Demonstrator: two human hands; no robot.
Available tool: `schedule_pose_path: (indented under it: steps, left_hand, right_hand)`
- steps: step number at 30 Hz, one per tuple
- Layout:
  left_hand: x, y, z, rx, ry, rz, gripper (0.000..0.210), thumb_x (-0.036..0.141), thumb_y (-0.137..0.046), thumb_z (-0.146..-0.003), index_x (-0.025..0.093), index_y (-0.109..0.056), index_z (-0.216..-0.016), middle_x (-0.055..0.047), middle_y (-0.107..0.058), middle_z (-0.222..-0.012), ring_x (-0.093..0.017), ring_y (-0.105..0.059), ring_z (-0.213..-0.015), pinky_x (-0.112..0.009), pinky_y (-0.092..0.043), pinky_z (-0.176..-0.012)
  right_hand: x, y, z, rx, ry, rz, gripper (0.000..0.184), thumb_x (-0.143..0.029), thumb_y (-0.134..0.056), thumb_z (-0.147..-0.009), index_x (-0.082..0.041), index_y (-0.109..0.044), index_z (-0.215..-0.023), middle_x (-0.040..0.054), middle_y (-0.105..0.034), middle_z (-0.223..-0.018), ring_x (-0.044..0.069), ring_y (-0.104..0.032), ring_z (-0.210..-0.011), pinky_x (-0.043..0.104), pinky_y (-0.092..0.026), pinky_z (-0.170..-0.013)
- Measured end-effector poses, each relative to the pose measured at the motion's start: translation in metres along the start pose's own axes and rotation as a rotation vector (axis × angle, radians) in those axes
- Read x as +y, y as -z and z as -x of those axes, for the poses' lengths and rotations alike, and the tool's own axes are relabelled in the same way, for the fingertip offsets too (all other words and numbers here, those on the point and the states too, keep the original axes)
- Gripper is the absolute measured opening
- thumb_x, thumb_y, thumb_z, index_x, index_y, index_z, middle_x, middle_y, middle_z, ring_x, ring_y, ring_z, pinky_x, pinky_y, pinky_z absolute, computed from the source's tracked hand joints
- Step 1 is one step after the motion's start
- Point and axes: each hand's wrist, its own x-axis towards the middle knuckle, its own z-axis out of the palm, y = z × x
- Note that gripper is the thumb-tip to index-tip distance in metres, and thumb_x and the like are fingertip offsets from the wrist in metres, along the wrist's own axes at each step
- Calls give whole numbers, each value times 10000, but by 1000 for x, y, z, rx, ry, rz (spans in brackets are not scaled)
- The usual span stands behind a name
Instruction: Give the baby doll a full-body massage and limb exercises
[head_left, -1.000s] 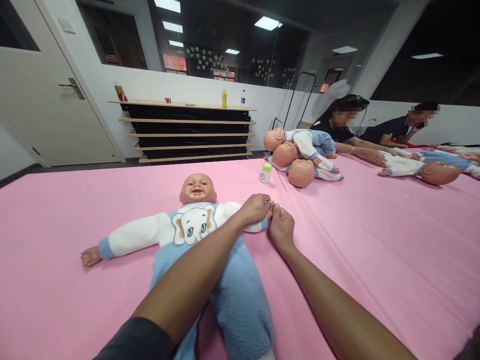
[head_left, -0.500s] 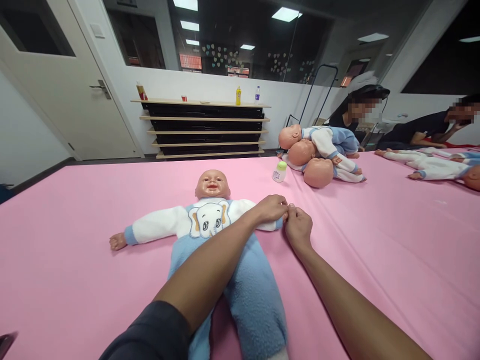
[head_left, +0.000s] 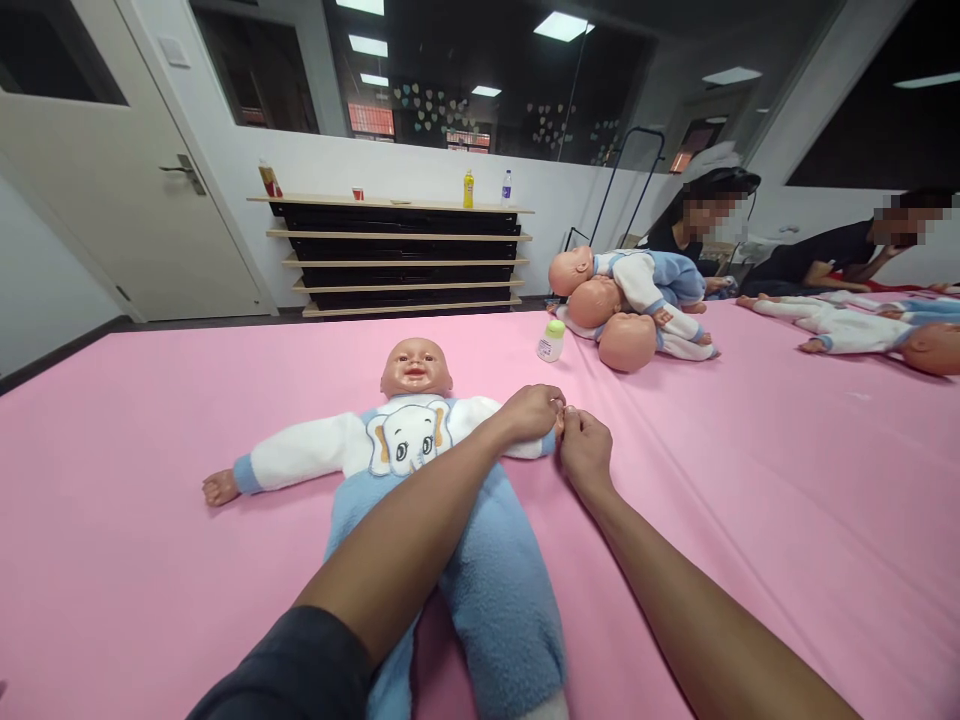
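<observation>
A baby doll (head_left: pixel 415 368) lies on its back on the pink table cover (head_left: pixel 187 590), wearing a blue and white outfit with an elephant face on the chest. My left arm crosses over the doll's body. My left hand (head_left: pixel 534 412) is closed around the doll's hand at the end of the sleeve on the right side of the view. Close against it, my right hand (head_left: pixel 587 450) pinches at the same doll hand, whose fingers are mostly hidden by mine. The doll's other arm (head_left: pixel 300 452) stretches out to the left, its hand bare.
A small bottle with a green cap (head_left: pixel 551 341) stands beyond my hands. Several dolls (head_left: pixel 628 342) are piled behind it, and more dolls (head_left: pixel 862 325) lie at the far right. Two people sit beyond them. A shelf unit (head_left: pixel 397 240) stands against the wall.
The whole view has shifted slightly, so everything sits a little further left. Both hands stay at the doll's hand, with only slight movement of the fingers.
</observation>
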Motion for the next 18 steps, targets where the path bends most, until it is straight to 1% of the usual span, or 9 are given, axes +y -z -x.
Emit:
schedule_pose_path:
  steps: [2, 5, 8, 10, 11, 13, 14, 16, 18]
  left_hand:
    - [0, 0, 0, -11, 0, 29, 369, 353, -368, -884, 161, -667, -982, -58, -683, -948, -121, -587, -836, -206, -447, -772]
    - [1, 1, 0, -14, -14, 76, 374, 369, -374, -889, 160, -666, -993, -50, -682, -958, -113, -582, -830, -198, -445, -778]
    - [1, 2, -1, 44, 0, 70, 375, 371, -376, -892, 144, -665, -972, -58, -678, -941, -112, -575, -824, -198, -437, -786]
    - [2, 3, -1, 94, 26, 48, 416, 399, -348, -905, 126, -661, -929, -64, -673, -891, -115, -566, -793, -209, -434, -774]
    - [2, 3, -1, 109, 34, 42, 458, 428, -319, -914, 119, -657, -906, -66, -669, -865, -118, -562, -778, -215, -433, -767]
    - [3, 4, -1, 112, 43, 60, 574, 507, -235, -925, 112, -651, -900, -65, -663, -816, -125, -561, -765, -227, -433, -767]
    - [4, 4, 0, 98, 46, 83, 635, 545, -187, -923, 110, -648, -928, -62, -663, -794, -128, -565, -767, -231, -433, -776]
    - [7, 5, 2, 59, 56, 142, 732, 606, -114, -907, 105, -633, -1030, -56, -665, -770, -133, -580, -779, -235, -431, -802]
    - [8, 6, 3, 40, 87, 180, 788, 648, -88, -887, 100, -606, -1118, -58, -670, -777, -141, -592, -794, -242, -429, -818]
  right_hand:
    - [-1, 0, 0, 15, -19, -16, 512, -568, -410, -884, -157, -481, -587, 12, -522, -558, 109, -429, -545, 234, -300, -526]
    - [-6, 1, 2, 3, -31, -95, 530, -595, -374, -889, -151, -536, -649, 31, -571, -621, 119, -467, -579, 234, -337, -550]
    - [-12, 1, 4, -46, 32, -159, 451, -566, -453, -864, -146, -609, -820, 35, -613, -729, 124, -503, -647, 226, -381, -603]
    - [-14, 1, 5, -99, 89, -182, 408, -537, -513, -841, -152, -619, -926, 30, -621, -781, 122, -512, -675, 223, -397, -627]
    - [-14, 1, 5, -116, 98, -189, 399, -527, -521, -839, -154, -618, -942, 29, -622, -792, 121, -515, -681, 223, -402, -632]
    - [-12, 1, 5, -111, 70, -185, 382, -519, -507, -849, -155, -613, -892, 26, -618, -775, 122, -520, -677, 224, -405, -630]
    - [-11, 1, 4, -94, 45, -174, 379, -519, -501, -853, -155, -605, -853, 25, -615, -758, 123, -522, -673, 226, -403, -626]
    - [-7, 1, 3, -57, 2, -141, 397, -535, -487, -859, -157, -576, -780, 20, -603, -712, 123, -515, -649, 229, -391, -607]
    - [-4, 1, 2, -41, -20, -109, 440, -567, -460, -867, -160, -536, -716, 14, -581, -663, 119, -494, -615, 233, -370, -582]
